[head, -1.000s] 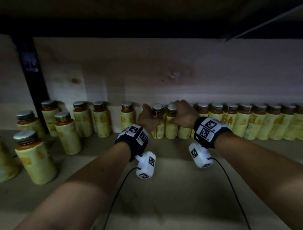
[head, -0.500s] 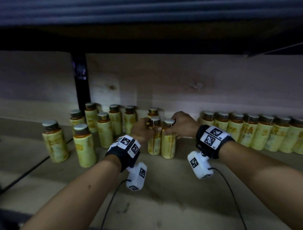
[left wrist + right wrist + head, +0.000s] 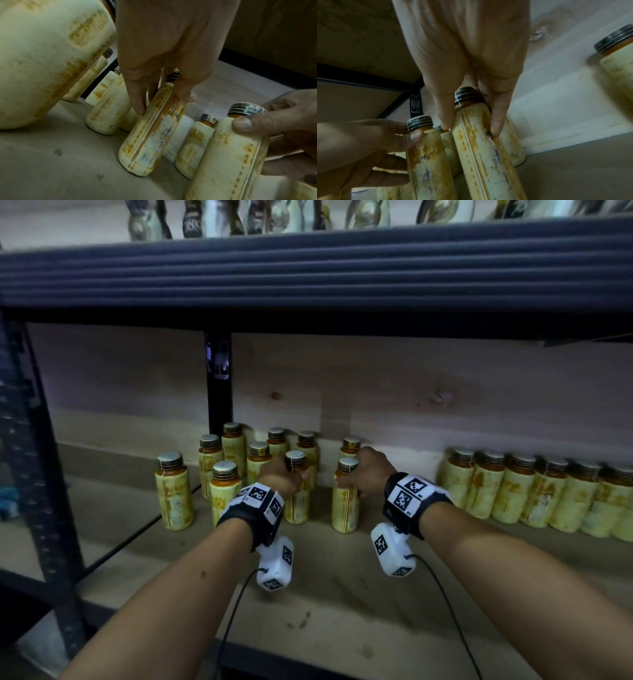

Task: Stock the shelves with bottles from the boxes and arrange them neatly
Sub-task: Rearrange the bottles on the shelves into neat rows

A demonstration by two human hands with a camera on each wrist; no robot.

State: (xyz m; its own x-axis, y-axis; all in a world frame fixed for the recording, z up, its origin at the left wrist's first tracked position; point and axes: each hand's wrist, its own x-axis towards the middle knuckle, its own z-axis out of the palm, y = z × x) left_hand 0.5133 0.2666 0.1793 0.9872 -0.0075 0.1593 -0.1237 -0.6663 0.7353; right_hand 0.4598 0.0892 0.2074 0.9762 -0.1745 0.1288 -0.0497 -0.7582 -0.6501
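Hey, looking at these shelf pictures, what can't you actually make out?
- Label print on the yellow-labelled, metal-capped bottles: smeared in every view.
- Dark bottles on the upper shelf: head view, cut off by the top edge.
- Left hand fingertips: head view, hidden behind its own back.
- Large blurred bottle: left wrist view, too close.

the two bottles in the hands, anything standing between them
Head view: no bottle between the left-hand bottle and the right-hand bottle, just bare shelf board.
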